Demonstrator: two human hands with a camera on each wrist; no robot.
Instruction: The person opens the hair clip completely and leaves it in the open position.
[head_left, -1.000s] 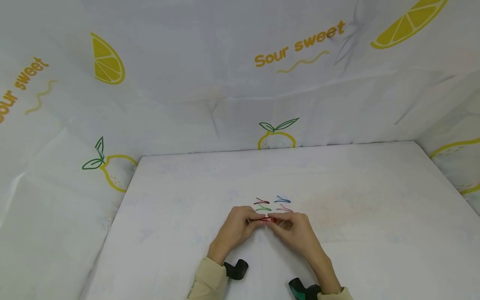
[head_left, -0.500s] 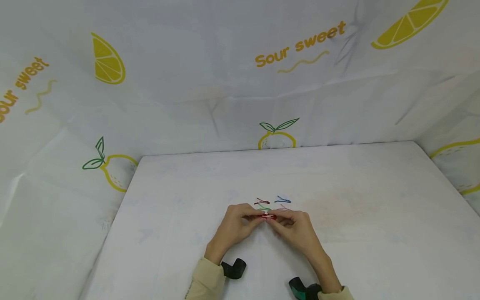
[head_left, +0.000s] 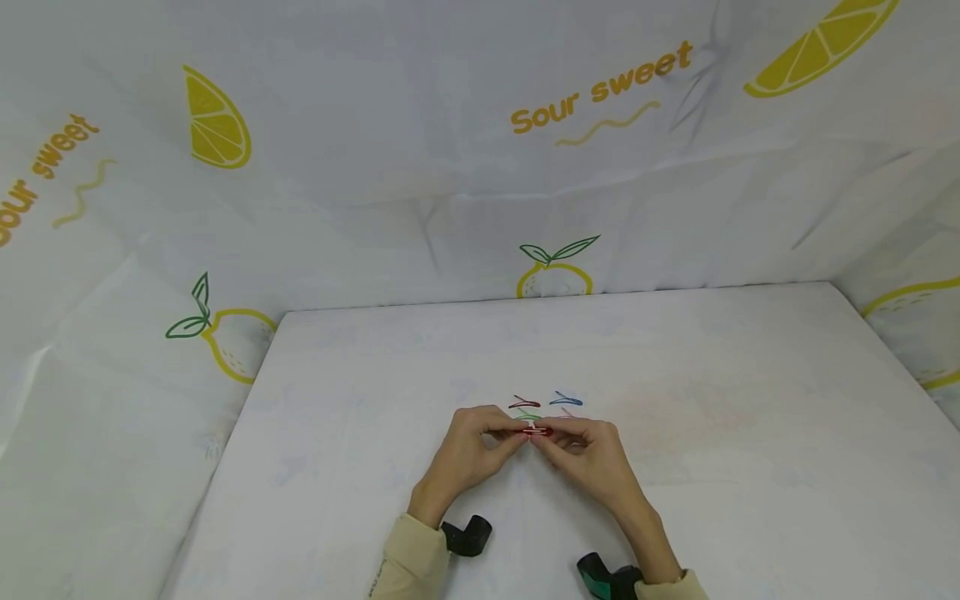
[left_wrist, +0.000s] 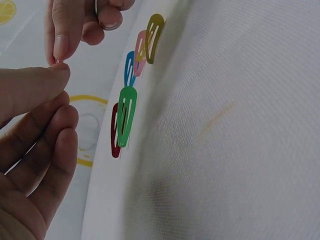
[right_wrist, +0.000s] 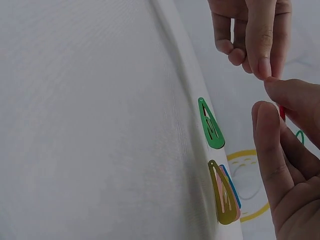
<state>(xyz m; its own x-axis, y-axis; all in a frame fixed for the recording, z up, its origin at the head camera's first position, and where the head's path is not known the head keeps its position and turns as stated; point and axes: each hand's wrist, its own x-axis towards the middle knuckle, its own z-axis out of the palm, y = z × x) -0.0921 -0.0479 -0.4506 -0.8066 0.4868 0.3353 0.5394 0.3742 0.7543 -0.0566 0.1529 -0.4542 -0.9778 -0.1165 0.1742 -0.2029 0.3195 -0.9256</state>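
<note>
Over the middle of the table, both hands pinch one red snap hair clip [head_left: 537,432] between thumb and fingers. My left hand [head_left: 476,442] has its left end; my right hand [head_left: 592,454] has its right end. Fingertips cover most of the clip, and in the right wrist view only a red sliver shows. Just beyond the hands lie more snap clips: green [left_wrist: 127,116], dark red [left_wrist: 115,142], blue [left_wrist: 129,67], pink [left_wrist: 140,55] and olive [left_wrist: 154,40]. In the head view the olive one is hidden behind the right hand.
A white cloth covers the table [head_left: 360,375], with a lemon-printed sheet [head_left: 420,167] hung behind and at the sides. Black wrist devices [head_left: 468,537] sit at both cuffs, close over the table.
Both hands have shifted slightly away from the body with the red hair clip, covering more of the pink and green clips. The clips on the table stay put.
</note>
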